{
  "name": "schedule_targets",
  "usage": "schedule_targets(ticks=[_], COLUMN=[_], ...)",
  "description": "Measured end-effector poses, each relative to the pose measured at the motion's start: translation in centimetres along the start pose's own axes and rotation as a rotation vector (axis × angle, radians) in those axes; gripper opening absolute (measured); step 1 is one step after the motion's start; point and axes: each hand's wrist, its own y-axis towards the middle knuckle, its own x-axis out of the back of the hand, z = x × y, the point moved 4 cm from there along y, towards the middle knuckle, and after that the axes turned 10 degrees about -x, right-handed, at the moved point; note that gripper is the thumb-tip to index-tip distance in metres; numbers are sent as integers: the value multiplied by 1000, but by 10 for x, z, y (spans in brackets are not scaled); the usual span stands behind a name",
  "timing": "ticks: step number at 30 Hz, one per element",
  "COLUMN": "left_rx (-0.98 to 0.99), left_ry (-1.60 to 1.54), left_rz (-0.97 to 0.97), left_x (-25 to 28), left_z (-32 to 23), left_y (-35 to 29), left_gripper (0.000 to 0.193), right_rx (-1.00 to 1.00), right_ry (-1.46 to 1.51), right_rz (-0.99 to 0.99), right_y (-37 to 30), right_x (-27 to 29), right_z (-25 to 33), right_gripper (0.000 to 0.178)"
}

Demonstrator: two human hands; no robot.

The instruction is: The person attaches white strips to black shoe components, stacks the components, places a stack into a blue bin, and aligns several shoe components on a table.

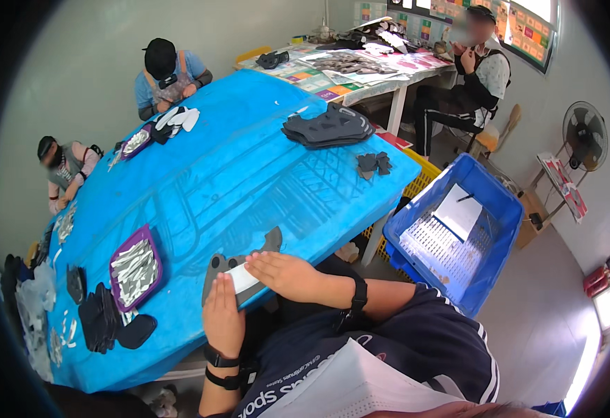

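At the near edge of the blue-covered table [200,174] lies a dark grey shaped piece with cut-out holes [273,239], which looks like a shoe upper. A white strip [243,279] rests on it between my hands. My left hand [223,313] lies with its fingers stretched out and together at the strip's left end. My right hand [285,276] reaches in from the right, fingers flat on the strip's other end. Neither hand is wrapped round anything. My fingers cover both ends of the strip and part of the grey piece.
Left of me stand a purple basket of white and grey strips [136,268] and black piece stacks [99,319]. A pile of grey uppers [328,127] and scraps [373,165] lie farther right. A blue crate [458,226] stands right; several people sit around.
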Motion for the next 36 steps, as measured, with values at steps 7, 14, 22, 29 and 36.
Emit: schedule_targets(ticks=[7,14,22,29,36], left_rx=[8,15,3,27,64], left_ry=[71,83,31,-5,-31], left_rz=[18,17,22,42,13], left_x=[-1,10,8,11,17], left_z=[6,7,13,14,11], left_y=[-14,-14,-18,-16,-11], left_gripper=[84,84,83,83,77], right_rx=[-40,-49,-28,-45,0], right_ry=[-22,-68,-57,-39,-124], right_rz=[6,12,-27,-49,-30], right_y=[-3,-5,-6,-5,-1], right_x=[3,10,9,10,17], right_z=[-7,-11,-14,-10,-10], right_gripper=[46,45,44,42,48])
